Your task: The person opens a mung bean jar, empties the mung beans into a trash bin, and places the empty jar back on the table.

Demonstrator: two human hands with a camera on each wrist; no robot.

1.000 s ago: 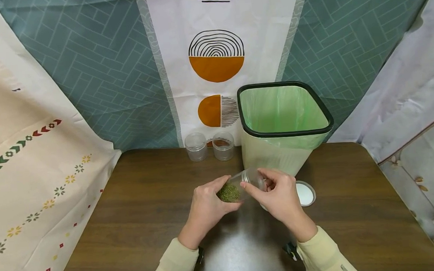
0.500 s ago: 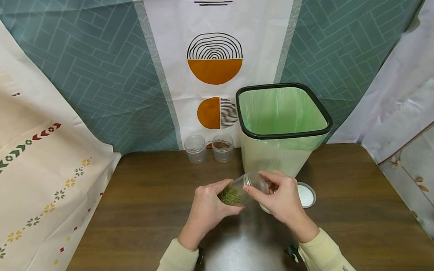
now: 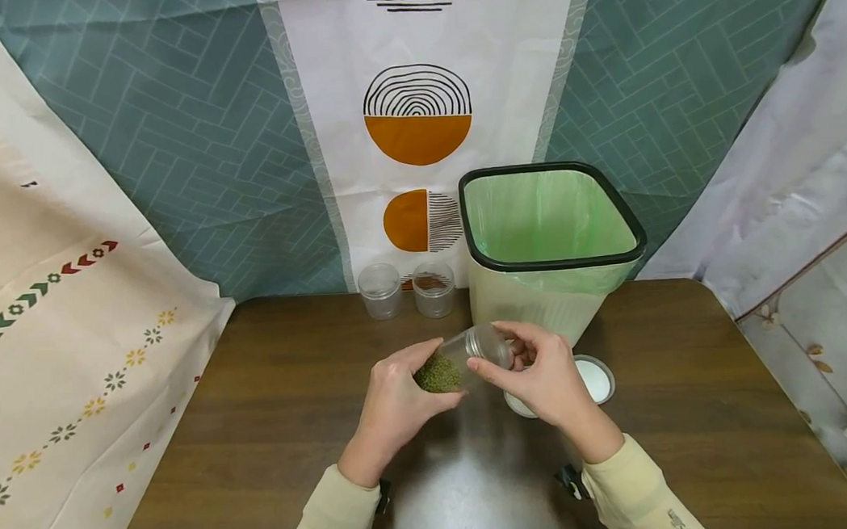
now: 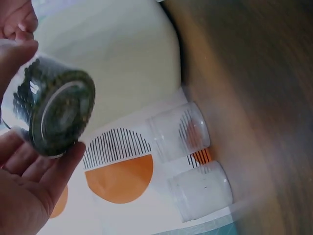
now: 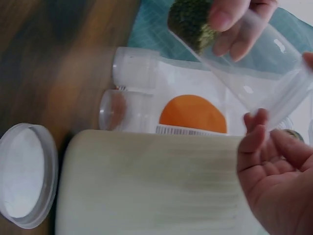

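Tilted above the table is a clear plastic jar (image 3: 455, 350) with small green beans (image 3: 439, 373), like mung beans, gathered at its lower left end. My left hand (image 3: 400, 391) grips that end between thumb and fingers. My right hand (image 3: 543, 374) pinches the clear, ridged end at the upper right; whether a second jar meets the mouth there I cannot tell. The left wrist view shows the jar's round base (image 4: 63, 115) with beans behind it. Under my right hand lie a white-lined lid (image 3: 595, 379) and another lid (image 3: 521, 405), partly hidden.
Two clear jars (image 3: 380, 293) (image 3: 434, 290) stand side by side at the back edge of the brown table (image 3: 294, 402). Right of them rises a tall pale bin (image 3: 520, 299) with a black rim and green liner. Patterned cloths (image 3: 234, 146) hang behind and at the sides.
Both hands and the jar have shifted slightly left and up. More of the second lid shows under my right hand. Both grips look the same, and the beans stay at the lower end.
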